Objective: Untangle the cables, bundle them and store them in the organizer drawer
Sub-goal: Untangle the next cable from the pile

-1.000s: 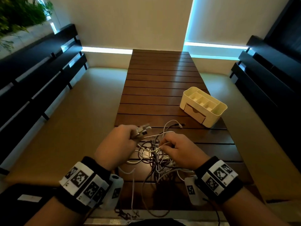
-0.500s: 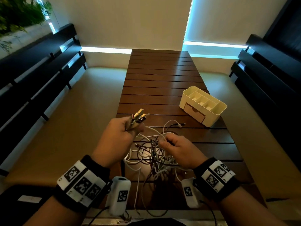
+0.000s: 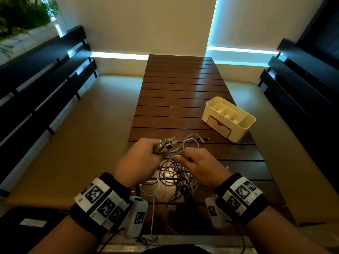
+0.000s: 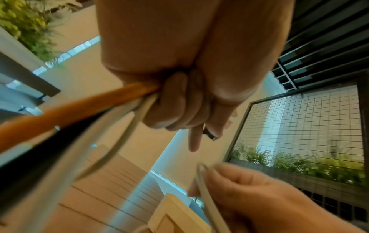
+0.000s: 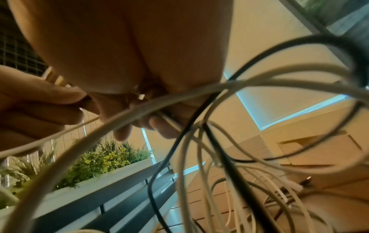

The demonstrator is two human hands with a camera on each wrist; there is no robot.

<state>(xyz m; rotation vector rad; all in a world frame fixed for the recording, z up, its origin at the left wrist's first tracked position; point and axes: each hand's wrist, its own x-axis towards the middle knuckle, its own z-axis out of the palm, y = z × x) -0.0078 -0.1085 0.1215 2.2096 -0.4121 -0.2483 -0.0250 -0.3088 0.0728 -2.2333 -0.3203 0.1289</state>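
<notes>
A tangle of white and dark cables (image 3: 174, 176) hangs between my hands above the near end of the slatted wooden table (image 3: 176, 92). My left hand (image 3: 145, 156) grips a bunch of cable plug ends (image 3: 167, 144) that stick out past its fingers; in the left wrist view its curled fingers (image 4: 175, 107) hold orange, black and white cables (image 4: 79, 110). My right hand (image 3: 198, 164) pinches a white cable (image 3: 176, 157); the right wrist view shows the white cable (image 5: 159, 102) under its fingertips. The cream organizer (image 3: 229, 118) stands at the right, its drawer (image 3: 219, 126) closed.
Loose cable ends (image 3: 200, 139) lie on the table just ahead of my hands. Dark slatted benches (image 3: 36, 79) run along both sides. A planter with green plants (image 3: 20, 15) sits at the far left. The far half of the table holds nothing.
My left hand rose with the plug ends, then came down again and closer to the right hand. The right hand shifted its pinch along the white cable, and the tangle lifted slightly.
</notes>
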